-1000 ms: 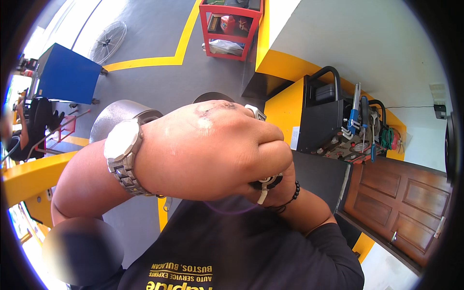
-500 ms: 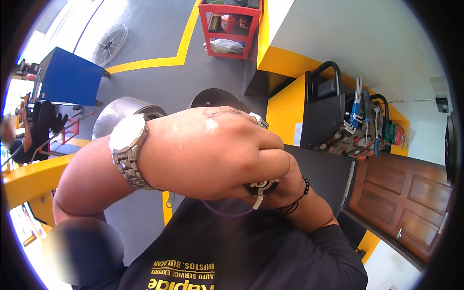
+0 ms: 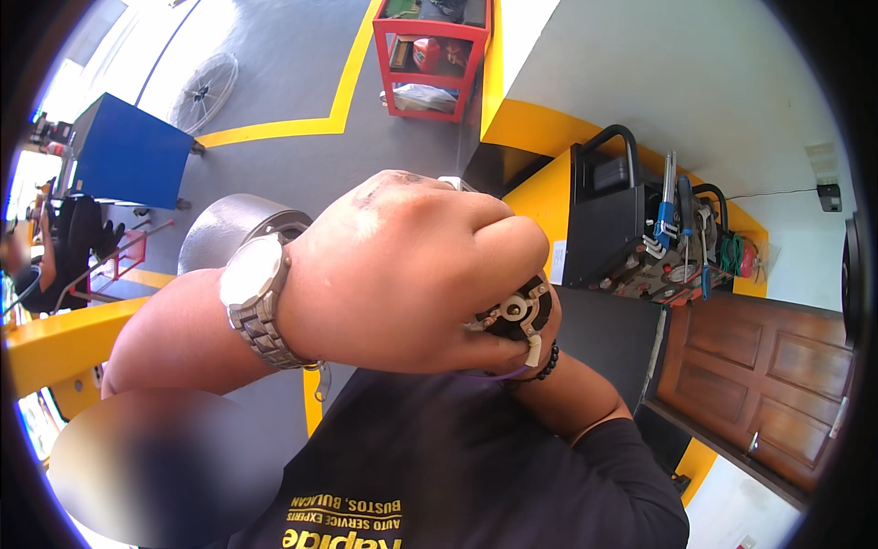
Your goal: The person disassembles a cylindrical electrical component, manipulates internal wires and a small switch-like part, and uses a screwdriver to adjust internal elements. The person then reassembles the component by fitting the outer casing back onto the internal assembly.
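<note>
My left hand (image 3: 412,270), with a metal-band watch (image 3: 251,279) at its wrist, fills the middle of the view. Its fingers are curled round a small round part (image 3: 515,311). The end that shows is black, with a metal ring at its centre, metal pieces and a pale tab. A thin purple line (image 3: 521,373) curves just below it. Close behind is my right hand (image 3: 552,322), wearing a black bead bracelet (image 3: 549,362); its fingers are hidden. A pale silvery piece (image 3: 451,183) peeks out beyond my left knuckles. Past my left wrist is a silvery cylinder (image 3: 229,224).
To the right stands a black cart (image 3: 604,224) carrying several hand tools, near a wooden door (image 3: 754,375). A red shelf cart (image 3: 430,73) is far ahead. A blue cabinet (image 3: 133,151) and a partly visible person (image 3: 69,233) are at the left, beyond a yellow bar (image 3: 73,339).
My left hand has turned and shifted slightly, so more of the round part's end shows. It now covers more of my right hand and hides a dark round object beyond it.
</note>
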Demonstrator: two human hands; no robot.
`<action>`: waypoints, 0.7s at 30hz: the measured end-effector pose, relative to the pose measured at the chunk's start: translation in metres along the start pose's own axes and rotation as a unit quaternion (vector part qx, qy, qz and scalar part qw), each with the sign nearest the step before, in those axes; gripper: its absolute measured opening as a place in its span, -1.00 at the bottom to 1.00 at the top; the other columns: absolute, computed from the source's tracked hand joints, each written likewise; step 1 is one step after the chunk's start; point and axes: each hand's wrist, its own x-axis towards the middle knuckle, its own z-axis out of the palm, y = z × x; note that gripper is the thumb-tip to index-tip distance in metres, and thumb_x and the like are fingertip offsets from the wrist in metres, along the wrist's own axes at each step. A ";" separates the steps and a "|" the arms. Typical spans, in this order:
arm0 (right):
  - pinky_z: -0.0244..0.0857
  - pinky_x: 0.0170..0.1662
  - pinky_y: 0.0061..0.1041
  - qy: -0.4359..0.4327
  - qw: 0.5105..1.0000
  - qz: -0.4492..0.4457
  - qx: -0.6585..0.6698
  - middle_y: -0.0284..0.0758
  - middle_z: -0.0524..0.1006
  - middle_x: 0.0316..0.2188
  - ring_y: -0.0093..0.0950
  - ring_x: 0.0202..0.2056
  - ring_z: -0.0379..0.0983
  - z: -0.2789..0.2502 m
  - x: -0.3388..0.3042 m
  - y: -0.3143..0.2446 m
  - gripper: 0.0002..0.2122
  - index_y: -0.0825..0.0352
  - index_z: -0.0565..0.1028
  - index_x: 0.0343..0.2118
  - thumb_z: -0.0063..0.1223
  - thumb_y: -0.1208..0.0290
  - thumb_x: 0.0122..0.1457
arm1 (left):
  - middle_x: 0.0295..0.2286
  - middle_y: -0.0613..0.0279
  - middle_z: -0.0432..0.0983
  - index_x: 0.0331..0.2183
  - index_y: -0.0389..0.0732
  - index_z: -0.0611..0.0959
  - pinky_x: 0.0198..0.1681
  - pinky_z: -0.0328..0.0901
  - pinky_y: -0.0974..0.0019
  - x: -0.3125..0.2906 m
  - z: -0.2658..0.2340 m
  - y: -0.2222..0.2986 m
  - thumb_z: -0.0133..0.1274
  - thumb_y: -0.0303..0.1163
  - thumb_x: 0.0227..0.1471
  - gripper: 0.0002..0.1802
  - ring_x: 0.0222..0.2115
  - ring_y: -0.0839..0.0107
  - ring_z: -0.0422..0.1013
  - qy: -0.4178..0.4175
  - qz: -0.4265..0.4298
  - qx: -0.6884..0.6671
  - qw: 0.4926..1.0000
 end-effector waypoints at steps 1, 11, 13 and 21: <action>0.44 -0.02 -0.49 0.004 1.000 0.007 -0.006 -0.28 0.53 -0.16 -0.49 -0.13 0.52 0.002 0.000 -0.002 -0.56 0.37 0.42 -0.02 -0.34 0.04 0.45 | -0.49 0.14 0.52 -0.42 -0.20 0.55 -0.50 0.39 0.20 0.000 0.000 0.000 0.46 -0.19 -0.43 -0.48 -0.59 0.17 0.49 0.002 -0.007 -0.004 1.000; 0.44 0.02 -0.44 0.036 0.994 0.040 -0.097 -0.25 0.52 -0.08 -0.44 -0.06 0.51 0.018 -0.005 -0.015 -0.53 0.37 0.38 0.06 -0.33 0.02 0.44 | -0.43 0.13 0.53 -0.36 -0.24 0.59 -0.48 0.40 0.23 -0.003 -0.004 -0.009 0.37 -0.33 -0.36 -0.57 -0.55 0.20 0.50 -0.032 0.076 -0.053 0.995; 0.44 0.03 -0.43 0.043 0.989 0.023 -0.137 -0.24 0.52 -0.07 -0.43 -0.05 0.51 0.020 -0.004 -0.016 -0.53 0.37 0.37 0.07 -0.33 0.02 0.44 | -0.44 0.14 0.52 -0.38 -0.23 0.58 -0.49 0.39 0.23 -0.003 -0.005 -0.009 0.38 -0.31 -0.38 -0.57 -0.55 0.20 0.49 -0.017 0.077 -0.034 0.996; 0.44 0.06 -0.40 0.079 0.941 -0.050 -0.324 -0.22 0.50 -0.01 -0.39 0.00 0.50 0.029 -0.006 -0.017 -0.50 0.37 0.35 0.13 -0.32 0.00 0.42 | -0.43 0.18 0.50 -0.34 -0.19 0.58 -0.41 0.39 0.18 -0.002 -0.008 -0.009 0.43 -0.28 -0.41 -0.50 -0.49 0.17 0.50 -0.032 -0.004 -0.014 0.999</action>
